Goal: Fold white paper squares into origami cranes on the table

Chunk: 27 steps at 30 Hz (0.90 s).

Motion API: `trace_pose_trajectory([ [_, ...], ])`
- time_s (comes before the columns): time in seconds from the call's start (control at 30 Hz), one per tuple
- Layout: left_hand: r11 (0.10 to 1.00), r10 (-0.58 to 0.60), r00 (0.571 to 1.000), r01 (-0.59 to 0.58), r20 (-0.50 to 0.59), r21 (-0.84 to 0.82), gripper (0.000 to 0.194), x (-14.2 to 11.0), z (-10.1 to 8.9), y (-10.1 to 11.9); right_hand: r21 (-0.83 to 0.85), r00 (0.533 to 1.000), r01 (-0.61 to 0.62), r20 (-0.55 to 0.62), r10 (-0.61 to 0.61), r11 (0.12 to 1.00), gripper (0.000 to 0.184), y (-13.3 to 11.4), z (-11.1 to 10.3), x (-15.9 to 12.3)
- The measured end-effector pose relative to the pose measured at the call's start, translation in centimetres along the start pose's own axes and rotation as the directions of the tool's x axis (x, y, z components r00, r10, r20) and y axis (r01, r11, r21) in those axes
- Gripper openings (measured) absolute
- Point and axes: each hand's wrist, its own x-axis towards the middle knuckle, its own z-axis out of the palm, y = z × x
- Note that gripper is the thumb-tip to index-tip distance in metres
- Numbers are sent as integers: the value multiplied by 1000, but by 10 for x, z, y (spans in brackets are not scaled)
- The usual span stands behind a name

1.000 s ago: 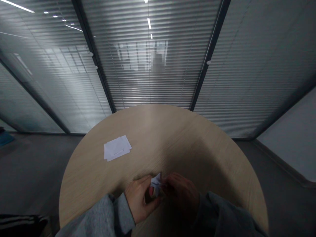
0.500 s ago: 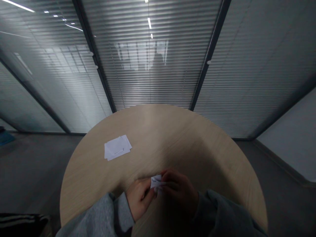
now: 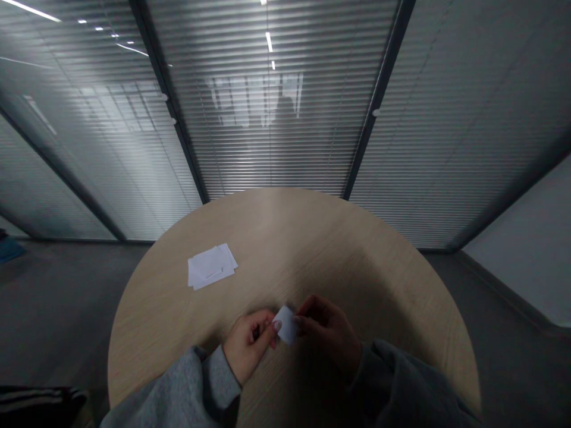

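A small folded piece of white paper (image 3: 286,327) is pinched between my two hands, low in the head view and above the near part of the table. My left hand (image 3: 250,343) grips its left corner with the thumb on top. On the other side, my right hand (image 3: 329,334) pinches the right corner between thumb and fingers. The paper shows a flat, diamond-like face. Part of the right hand lies in shadow, so its lower fingers are hard to make out.
The round wooden table (image 3: 285,232) fills the lower middle. A loose stack of white paper sheets (image 3: 212,266) lies on its left side. Glass panels with blinds (image 3: 272,142) stand behind the far edge. A dark striped item (image 3: 40,404) shows at the lower left.
The paper has turned from a crumpled-looking, part-folded shape to a flat diamond face. My hands have shifted slightly apart, with the left thumb now on the paper. The stack is unchanged.
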Motion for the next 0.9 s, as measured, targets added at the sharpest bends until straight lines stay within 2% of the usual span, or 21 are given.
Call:
trace_pose_trajectory([
  [0.17, 998, 13, 1000, -14, 16, 58, 43, -1, 0, -1, 83, 994, -91, 65, 85, 992, 53, 2, 4, -1],
  [0.3, 992, 29, 999, -33, 33, 119, 41, -2, 0, 0, 57, 991, -117, 71, 113, 991, 46, 4, 6, 0],
  [0.47, 1000, -1, 1000, 1, 17, 8, 35, 0, 2, 3, 87, 992, -123, 15, 122, 989, 44, 1, 5, 2],
  [0.57, 994, -69, 996, 73, 50, -82, 29, 2, 3, 3, 123, 992, -104, -53, 111, 987, 43, -1, 6, 2],
  [0.67, 980, -133, 987, 144, 86, -138, 32, 2, 4, 4, 150, 991, -91, -87, 105, 984, 45, -3, 8, 2],
  [0.9, 969, -152, 988, 153, 20, -194, 31, 3, 2, 8, 157, 990, -71, -112, 89, 985, 46, -6, 10, 3],
])
